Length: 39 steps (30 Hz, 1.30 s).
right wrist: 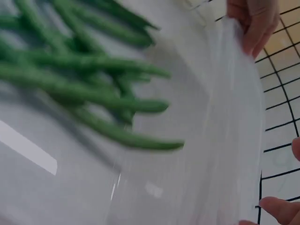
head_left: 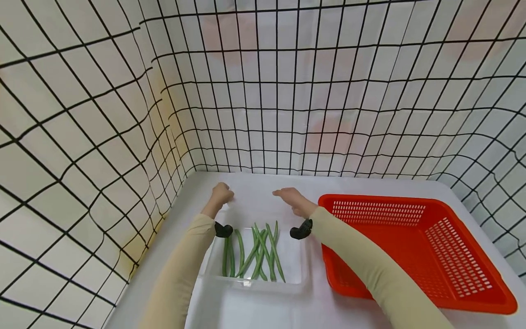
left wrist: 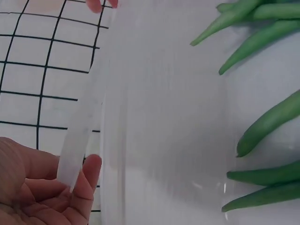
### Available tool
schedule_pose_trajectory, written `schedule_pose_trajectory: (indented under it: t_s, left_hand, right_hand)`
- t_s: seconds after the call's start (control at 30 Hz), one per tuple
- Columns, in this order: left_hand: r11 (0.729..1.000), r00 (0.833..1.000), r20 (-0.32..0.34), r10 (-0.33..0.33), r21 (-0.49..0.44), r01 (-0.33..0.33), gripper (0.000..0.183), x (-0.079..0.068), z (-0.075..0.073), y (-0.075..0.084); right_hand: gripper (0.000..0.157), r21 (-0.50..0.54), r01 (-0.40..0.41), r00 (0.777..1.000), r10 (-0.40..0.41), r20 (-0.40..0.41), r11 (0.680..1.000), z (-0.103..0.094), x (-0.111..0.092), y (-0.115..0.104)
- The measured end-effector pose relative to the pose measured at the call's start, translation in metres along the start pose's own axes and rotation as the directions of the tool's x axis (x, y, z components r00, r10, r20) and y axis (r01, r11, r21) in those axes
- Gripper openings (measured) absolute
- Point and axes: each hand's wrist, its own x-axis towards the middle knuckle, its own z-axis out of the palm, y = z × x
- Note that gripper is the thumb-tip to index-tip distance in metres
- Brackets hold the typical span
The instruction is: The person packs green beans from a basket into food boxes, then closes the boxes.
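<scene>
Green beans (head_left: 263,251) lie in a shallow clear plastic tray (head_left: 283,287). Over the tray's far end spreads thin translucent plastic film (right wrist: 234,117), with its far edge lifted. My left hand (head_left: 222,194), beyond the tray's far left corner, pinches this edge between thumb and fingers; in the left wrist view the hand (left wrist: 51,192) has a folded strip of it in its grip. Across from it my right hand (head_left: 293,201) points leftward with its index finger extended. Its fingertips (right wrist: 279,208) appear spread at the film's edge in the right wrist view; the palm is hidden there.
A red plastic basket (head_left: 411,256) with slotted walls stands right of the tray, partly under the right forearm. Black wire grid (head_left: 304,109) encloses the white table (head_left: 168,274) at the back and sides. Dark wrist cameras (head_left: 223,230) hang over the tray's sides.
</scene>
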Motion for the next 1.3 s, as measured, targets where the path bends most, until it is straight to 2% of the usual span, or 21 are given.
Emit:
schedule_pose_trajectory:
  t_s: [0.03, 0.1, 0.17, 0.23, 0.27, 0.33, 0.4, 0.5, 0.57, 0.67, 0.73, 0.8, 0.93, 1.0, 1.07, 1.17, 1.3]
  left_hand:
    - [1.0, 0.999, -0.033, 0.008, -0.006, -0.008, 0.049, 0.0, 0.003, -0.004]
    - [0.998, 0.997, -0.069, 0.034, -0.049, -0.038, 0.026, -0.011, -0.001, -0.002]
    - [0.994, 0.996, -0.092, 0.021, -0.109, -0.031, 0.006, -0.037, -0.015, 0.02]
    - [0.984, 0.995, -0.094, -0.035, -0.175, 0.018, 0.02, -0.067, -0.029, 0.047]
    - [0.978, 0.995, -0.074, -0.069, -0.203, 0.053, 0.024, -0.083, -0.036, 0.061]
    - [0.959, 0.99, -0.024, -0.137, -0.255, 0.126, 0.014, -0.112, -0.048, 0.084]
    - [0.952, 0.99, -0.013, -0.142, -0.276, 0.133, 0.023, -0.129, -0.053, 0.093]
    - [0.949, 0.997, -0.013, -0.08, -0.308, 0.072, 0.046, -0.142, -0.056, 0.092]
    - [0.959, 0.999, -0.043, -0.029, -0.283, 0.016, 0.044, -0.15, -0.059, 0.09]
    - [0.978, 0.993, -0.099, 0.071, -0.187, -0.089, 0.041, -0.162, -0.062, 0.087]
    - [0.987, 0.982, -0.14, 0.125, -0.082, -0.137, 0.04, -0.17, -0.063, 0.084]
    - [0.985, 0.969, -0.179, 0.172, 0.008, -0.174, 0.04, -0.179, -0.064, 0.081]
    - [0.961, 0.932, -0.24, 0.273, 0.121, -0.25, 0.037, -0.202, -0.064, 0.071]
    - [0.951, 0.92, -0.247, 0.303, 0.144, -0.275, 0.037, -0.218, -0.063, 0.065]
    - [0.951, 0.923, -0.241, 0.3, 0.153, -0.269, 0.037, -0.234, -0.061, 0.06]
    - [0.96, 0.943, -0.203, 0.263, 0.157, -0.233, 0.038, -0.257, -0.058, 0.053]
    - [0.964, 0.961, -0.147, 0.236, 0.164, -0.212, 0.04, -0.283, -0.055, 0.045]
  right_hand:
    - [0.071, -0.045, -0.001, 1.0, 0.001, -0.009, 0.999, -0.001, -0.001, 0.003]
    - [0.069, -0.121, -0.001, 0.998, -0.006, -0.057, 0.993, -0.004, -0.001, 0.01]
    - [0.068, -0.15, -0.022, 0.992, 0.003, -0.122, 0.988, -0.009, 0.0, 0.017]
    - [0.069, -0.131, -0.051, 0.986, 0.029, -0.163, 0.99, -0.014, 0.0, 0.023]
    - [0.07, -0.087, -0.064, 0.986, 0.05, -0.162, 0.994, -0.015, 0.0, 0.026]
    - [0.073, 0.013, -0.072, 0.986, 0.073, -0.147, 0.997, -0.016, -0.001, 0.028]
    - [0.074, 0.059, -0.058, 0.989, 0.065, -0.133, 0.997, -0.016, -0.004, 0.029]
    - [0.073, 0.035, -0.01, 0.99, 0.015, -0.139, 0.999, -0.014, -0.013, 0.026]
    - [0.072, -0.027, 0.023, 0.989, -0.027, -0.145, 0.999, -0.013, -0.022, 0.023]
    - [0.072, -0.081, 0.069, 0.985, -0.081, -0.153, 0.994, -0.012, -0.04, 0.019]
    - [0.072, -0.108, 0.099, 0.981, -0.115, -0.154, 0.989, -0.01, -0.055, 0.015]
    - [0.073, -0.147, 0.127, 0.977, -0.149, -0.151, 0.981, -0.008, -0.069, 0.013]
    - [0.075, -0.237, 0.17, 0.97, -0.204, -0.13, 0.957, 0.001, -0.095, 0.014]
    - [0.076, -0.272, 0.184, 0.969, -0.221, -0.112, 0.945, 0.006, -0.106, 0.02]
    - [0.076, -0.299, 0.18, 0.972, -0.216, -0.093, 0.937, 0.013, -0.118, 0.027]
    - [0.078, -0.316, 0.166, 0.978, -0.198, -0.072, 0.934, 0.021, -0.134, 0.036]
    - [0.081, -0.324, 0.145, 0.984, -0.172, -0.057, 0.935, 0.03, -0.154, 0.046]
